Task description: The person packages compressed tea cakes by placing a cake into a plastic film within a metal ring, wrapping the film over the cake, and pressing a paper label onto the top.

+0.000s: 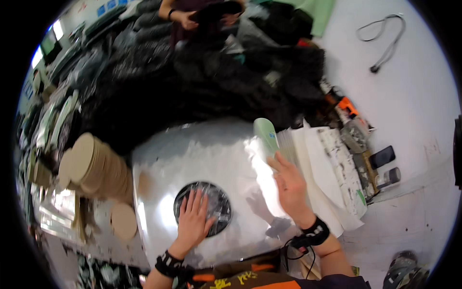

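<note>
My left hand lies flat with its fingers spread on a round black disc, which looks wrapped in clear, shiny plastic. The disc rests on a glossy silvery-white work surface. To the right, my right hand is held above the surface with its fingers stretched out, casting a shadow on it. Just beyond those fingertips lies a pale green, round-ended long object; whether the fingers touch it I cannot tell.
A tall stack of tan round discs stands at left, with one loose disc. Black plastic-wrapped goods heap along the far side. White sheets, a phone and a small jar lie at right. Another person's hands hold something black.
</note>
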Motion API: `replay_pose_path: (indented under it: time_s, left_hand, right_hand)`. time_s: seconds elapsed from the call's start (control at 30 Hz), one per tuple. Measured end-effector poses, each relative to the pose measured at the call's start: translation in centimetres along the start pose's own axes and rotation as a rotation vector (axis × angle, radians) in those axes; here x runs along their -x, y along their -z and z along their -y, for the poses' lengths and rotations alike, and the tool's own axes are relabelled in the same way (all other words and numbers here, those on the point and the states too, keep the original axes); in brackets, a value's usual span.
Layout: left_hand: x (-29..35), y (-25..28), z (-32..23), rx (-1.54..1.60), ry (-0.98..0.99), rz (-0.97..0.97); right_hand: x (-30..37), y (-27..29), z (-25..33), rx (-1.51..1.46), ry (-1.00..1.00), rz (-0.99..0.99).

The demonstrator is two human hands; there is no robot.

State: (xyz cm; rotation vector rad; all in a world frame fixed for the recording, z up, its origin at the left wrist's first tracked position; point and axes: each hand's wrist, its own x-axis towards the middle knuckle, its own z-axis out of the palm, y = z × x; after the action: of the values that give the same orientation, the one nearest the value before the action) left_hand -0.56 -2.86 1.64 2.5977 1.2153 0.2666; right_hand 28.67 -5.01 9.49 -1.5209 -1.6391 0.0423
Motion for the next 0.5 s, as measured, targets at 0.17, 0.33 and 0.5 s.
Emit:
replay_pose_path:
  time_s: [0.17,0.33,0.5]
  left_hand:
    - [-1.1,0.1,-0.7,-0.037,-0.034,-0.028]
    - [1.1,-1.1,0.2,0.824,0.177,-0.086]
    - [0.5,-0.8,-0.1,0.669,0.153,-0.061]
  right_hand:
    - [5.2,-6.8,1.9,-0.430,-0.189,0.239]
    - [7.8,-9.5,6.1,-0.059,0.132,0.599]
    - [4.1,-9.4,5.2,-0.409,0.026,0.678]
